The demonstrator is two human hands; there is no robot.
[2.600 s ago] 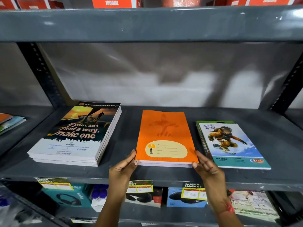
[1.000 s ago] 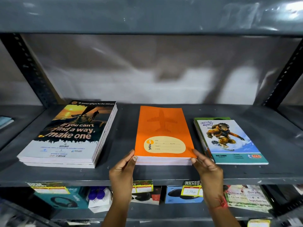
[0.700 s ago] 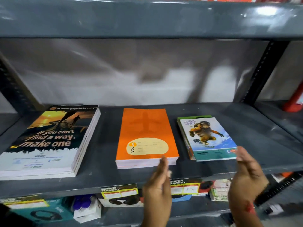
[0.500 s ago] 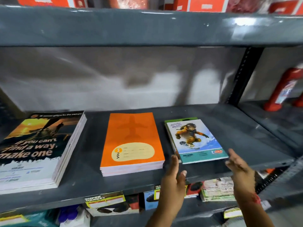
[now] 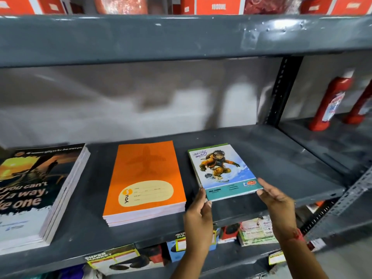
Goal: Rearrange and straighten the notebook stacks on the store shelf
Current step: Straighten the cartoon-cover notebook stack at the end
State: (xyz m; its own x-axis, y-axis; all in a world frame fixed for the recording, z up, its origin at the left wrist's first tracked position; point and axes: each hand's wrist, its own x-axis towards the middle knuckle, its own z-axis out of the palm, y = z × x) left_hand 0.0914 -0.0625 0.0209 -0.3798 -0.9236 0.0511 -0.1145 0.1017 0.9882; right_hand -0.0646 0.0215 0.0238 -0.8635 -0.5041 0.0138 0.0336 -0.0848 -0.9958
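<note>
Three notebook stacks lie on the grey metal shelf (image 5: 291,168). A dark stack with a sunset cover (image 5: 36,188) is at the left, an orange stack (image 5: 145,178) in the middle, and a small stack with a snowboarder cover (image 5: 221,170) at the right, turned slightly askew. My left hand (image 5: 198,214) has flat fingers against the snowboarder stack's front left corner. My right hand (image 5: 277,204) touches its front right corner with fingers extended. Neither hand is closed around the stack.
Two red bottles (image 5: 330,103) stand on the neighbouring shelf at the right, beyond a black upright post (image 5: 279,91). Orange boxes (image 5: 217,5) sit on the shelf above. Packaged goods with price tags (image 5: 255,230) fill the shelf below. Bare shelf lies right of the snowboarder stack.
Both hands left the orange stack and moved right to the front corners of the snowboarder stack. My view swung right, bringing the red bottles into sight.
</note>
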